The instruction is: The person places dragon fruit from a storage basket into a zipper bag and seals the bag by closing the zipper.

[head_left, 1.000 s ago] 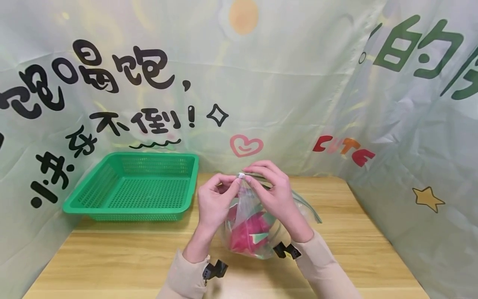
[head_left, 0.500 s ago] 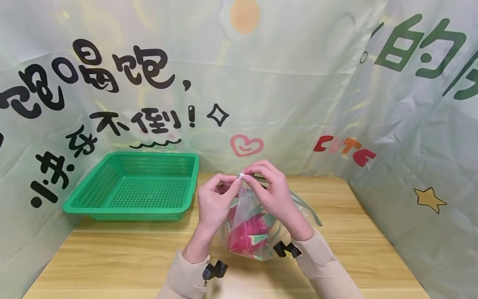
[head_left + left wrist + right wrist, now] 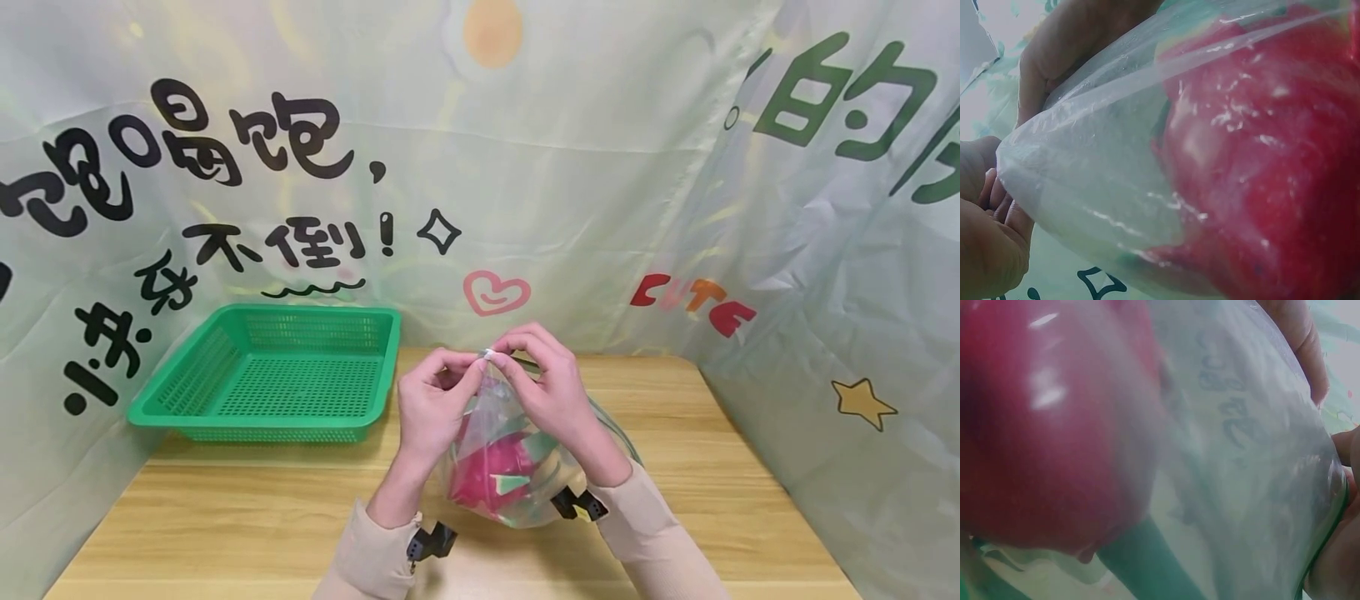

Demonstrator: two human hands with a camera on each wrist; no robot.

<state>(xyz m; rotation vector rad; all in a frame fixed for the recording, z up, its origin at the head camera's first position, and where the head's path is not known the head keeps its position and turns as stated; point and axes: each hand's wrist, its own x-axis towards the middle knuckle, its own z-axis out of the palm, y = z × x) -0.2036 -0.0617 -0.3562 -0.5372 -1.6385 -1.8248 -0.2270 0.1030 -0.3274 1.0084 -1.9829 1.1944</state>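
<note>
A clear plastic zip bag (image 3: 487, 417) hangs pinched at its top between both hands, over the wooden table. Inside it is a pink-red dragon fruit (image 3: 480, 479) with green-tipped scales; the left wrist view shows the same dragon fruit (image 3: 1241, 156) close up through the film. My left hand (image 3: 435, 404) pinches the bag's top edge between thumb and fingers. Just right of it, my right hand (image 3: 551, 387) pinches the same edge at a small white slider (image 3: 489, 354). A green zip strip (image 3: 618, 433) trails behind the right hand, partly hidden by it.
A green plastic basket (image 3: 378, 412) with a perforated floor stands at the back left of the wooden table (image 3: 262, 517). Printed cloth walls (image 3: 570, 208) enclose the back and sides.
The bag and fruit have swung slightly to the left and down. The white slider and the pinching fingertips sit a touch further right. The zip strip's loose end has slipped behind the right forearm.
</note>
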